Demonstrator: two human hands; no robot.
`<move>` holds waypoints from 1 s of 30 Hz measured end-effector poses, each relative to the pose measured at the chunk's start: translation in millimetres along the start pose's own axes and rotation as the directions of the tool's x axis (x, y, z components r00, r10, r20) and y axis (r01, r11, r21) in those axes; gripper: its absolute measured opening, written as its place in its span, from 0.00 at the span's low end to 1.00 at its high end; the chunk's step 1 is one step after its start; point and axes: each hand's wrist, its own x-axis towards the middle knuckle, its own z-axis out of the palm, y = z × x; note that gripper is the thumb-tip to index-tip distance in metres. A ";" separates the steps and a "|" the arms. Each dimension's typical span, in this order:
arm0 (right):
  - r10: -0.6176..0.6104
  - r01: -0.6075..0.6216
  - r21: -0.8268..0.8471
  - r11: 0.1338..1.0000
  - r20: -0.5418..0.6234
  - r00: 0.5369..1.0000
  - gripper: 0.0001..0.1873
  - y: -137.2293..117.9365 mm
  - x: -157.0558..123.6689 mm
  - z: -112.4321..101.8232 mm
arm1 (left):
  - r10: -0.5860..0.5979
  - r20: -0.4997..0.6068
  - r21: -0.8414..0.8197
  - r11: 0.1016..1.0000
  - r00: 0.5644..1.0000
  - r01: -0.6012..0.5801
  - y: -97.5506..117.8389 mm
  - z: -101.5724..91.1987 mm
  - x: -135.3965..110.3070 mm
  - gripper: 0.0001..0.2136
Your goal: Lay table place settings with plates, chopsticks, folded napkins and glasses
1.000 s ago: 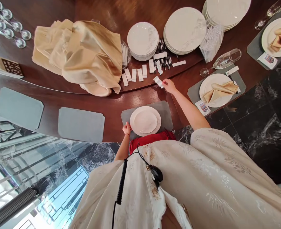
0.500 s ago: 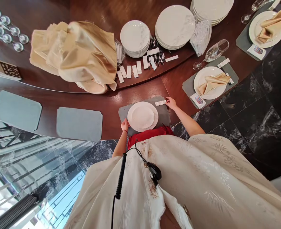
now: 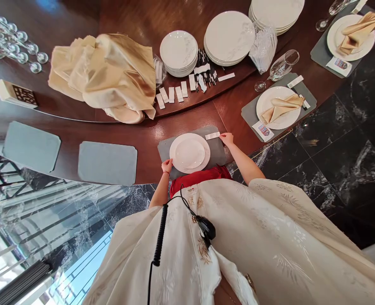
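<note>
A large white plate (image 3: pixel 177 165) with a smaller white plate (image 3: pixel 190 153) stacked on it lies on a grey placemat (image 3: pixel 219 146) in front of me. My left hand (image 3: pixel 167 165) is closed, its fingertips pinching at the large plate's left rim. At the placemat's upper right lies a flat white chopstick rest (image 3: pixel 212 135). My right hand (image 3: pixel 226 138) has its fingers closed on the right end of that rest. More white rests (image 3: pixel 179 94) lie in a row on the raised part of the table, beside a bundle of dark chopsticks (image 3: pixel 211 70).
Plate stacks (image 3: pixel 178 51) and a heap of gold cloth (image 3: pixel 111 76) stand on the raised part. To the right is a setting with a folded napkin (image 3: pixel 281 109) and a wine glass (image 3: pixel 282 67). Bare placemats (image 3: pixel 107 163) lie on the left.
My left hand's fingers have drawn together at the plate rim. My right hand stays at the end of the chopstick rest. The view has shifted slightly.
</note>
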 end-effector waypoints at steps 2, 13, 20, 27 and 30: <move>0.014 -0.015 -0.011 1.000 -0.002 1.000 0.11 -4.7 -3.5 -2.8 | -0.009 -0.008 -0.007 1.000 1.000 0.008 3.0 0.8 -2.7 0.15; 0.106 -0.109 0.036 0.993 0.080 0.991 0.12 -12.0 -7.0 -21.1 | -0.066 -0.006 -0.067 0.996 0.998 0.065 -2.0 1.4 -2.3 0.13; -0.038 0.038 0.002 0.999 0.008 0.999 0.11 -84.5 63.9 -57.5 | -0.159 -0.041 -0.146 0.978 0.986 0.151 -3.6 0.6 -6.7 0.26; -0.130 0.115 -0.123 0.986 -0.127 0.983 0.10 -178.3 172.6 -72.8 | -0.252 -0.077 -0.122 0.963 0.965 0.242 0.1 -3.4 -11.2 0.34; -0.117 0.087 -0.172 0.981 -0.173 0.978 0.13 -196.4 205.3 -74.5 | -0.280 -0.095 -0.101 0.957 0.955 0.271 0.2 -5.9 -13.2 0.35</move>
